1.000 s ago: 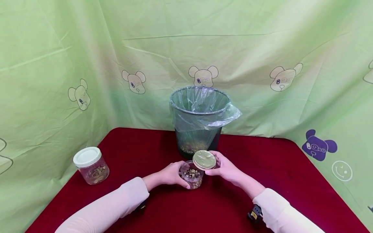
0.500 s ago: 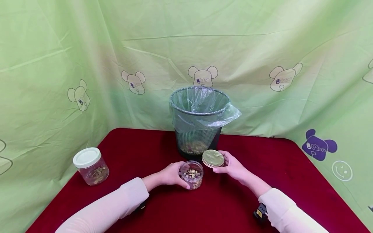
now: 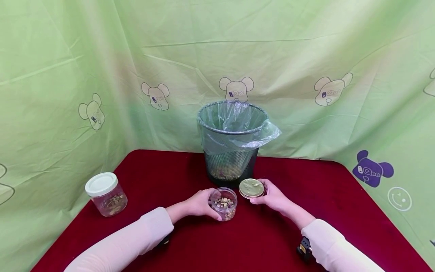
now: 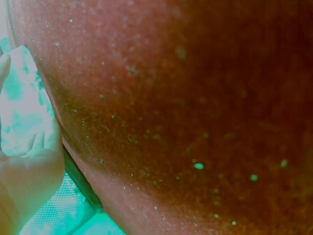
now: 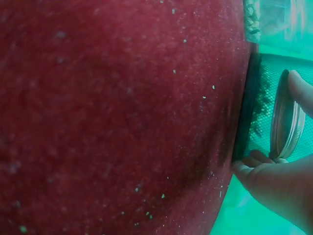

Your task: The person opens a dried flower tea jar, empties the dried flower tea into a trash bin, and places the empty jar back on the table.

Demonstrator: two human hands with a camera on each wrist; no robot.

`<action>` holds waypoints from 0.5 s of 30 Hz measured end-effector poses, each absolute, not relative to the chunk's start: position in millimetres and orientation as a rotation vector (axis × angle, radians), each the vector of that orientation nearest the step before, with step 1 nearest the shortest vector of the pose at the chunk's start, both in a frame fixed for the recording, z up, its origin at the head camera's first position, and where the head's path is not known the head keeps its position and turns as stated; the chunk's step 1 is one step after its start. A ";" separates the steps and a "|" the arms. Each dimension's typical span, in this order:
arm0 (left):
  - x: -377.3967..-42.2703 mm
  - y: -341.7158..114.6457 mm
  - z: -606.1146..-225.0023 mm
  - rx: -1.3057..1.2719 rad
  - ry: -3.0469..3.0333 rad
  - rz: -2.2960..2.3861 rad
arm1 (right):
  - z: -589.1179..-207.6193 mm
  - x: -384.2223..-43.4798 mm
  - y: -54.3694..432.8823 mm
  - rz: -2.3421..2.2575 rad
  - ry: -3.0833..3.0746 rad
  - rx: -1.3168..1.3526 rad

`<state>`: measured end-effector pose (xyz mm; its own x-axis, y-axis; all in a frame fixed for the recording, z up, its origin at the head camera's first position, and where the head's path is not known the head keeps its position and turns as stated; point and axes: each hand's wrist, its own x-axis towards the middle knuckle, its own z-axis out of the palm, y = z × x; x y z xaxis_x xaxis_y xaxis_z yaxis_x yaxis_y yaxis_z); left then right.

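Observation:
In the head view my left hand (image 3: pixel 200 204) grips the side of a small clear plastic jar (image 3: pixel 229 216), lidless and upright on the red cloth. Small tan and brown dried pieces (image 3: pixel 223 203) lie inside it. Just to the right, my right hand (image 3: pixel 274 197) pinches a round gold lid (image 3: pixel 251 187) by its edge. The right wrist view shows the lid (image 5: pixel 289 129) between thumb and fingers, apart from the jar (image 5: pixel 274 22). My left hand (image 4: pixel 32 171) appears at the left edge of its wrist view, where little of the jar can be made out.
Behind the hands stands a black mesh bin (image 3: pixel 231 156) lined with a clear bag (image 3: pixel 261 138), with some brown matter at its bottom. A larger jar with a white lid (image 3: pixel 102 184) stands at the left. Green printed cloth (image 3: pixel 183 56) surrounds the red-covered table (image 3: pixel 217 249).
The gold lid came off from above the jar's rim and moved right in my right hand, then slightly lower. My left hand and the jar stayed put.

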<state>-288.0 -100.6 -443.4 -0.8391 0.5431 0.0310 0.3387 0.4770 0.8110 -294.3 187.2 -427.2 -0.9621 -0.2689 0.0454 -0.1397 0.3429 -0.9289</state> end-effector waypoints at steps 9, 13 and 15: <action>-288.1 -100.9 -443.6 0.755 2.505 1.273 | -434.3 -295.3 184.9 -1.537 2.598 -0.321; -288.3 -100.6 -443.8 0.745 2.508 1.268 | -436.7 -294.0 184.4 -1.484 2.637 -0.296; -288.0 -100.7 -443.1 0.747 2.515 1.265 | -437.7 -293.4 183.7 -1.464 2.649 -0.293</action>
